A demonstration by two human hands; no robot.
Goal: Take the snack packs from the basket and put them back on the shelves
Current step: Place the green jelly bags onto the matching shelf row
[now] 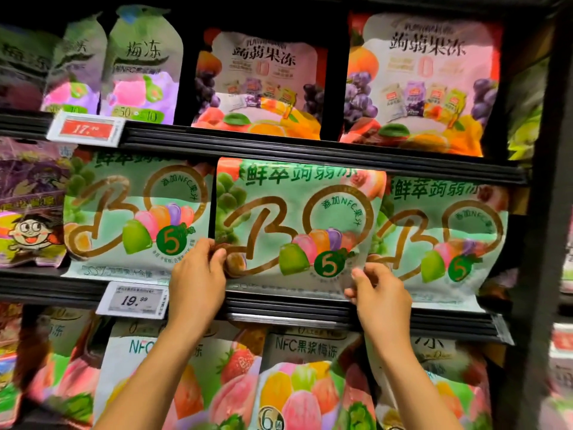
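Both your bare forearms rise from the bottom of the view, angled up and slightly toward each other, wrists nearly straight. Your left hand (197,279) shows its back to you, fingers curled at the top and thumb tucked inward, the grip pinching an edge. Your right hand (383,294) sits a little lower and well apart from the left, also back toward you, with thumb and fingertips pinched together at its upper left. Neither sleeve shows; both arms are uncovered to the elbow.
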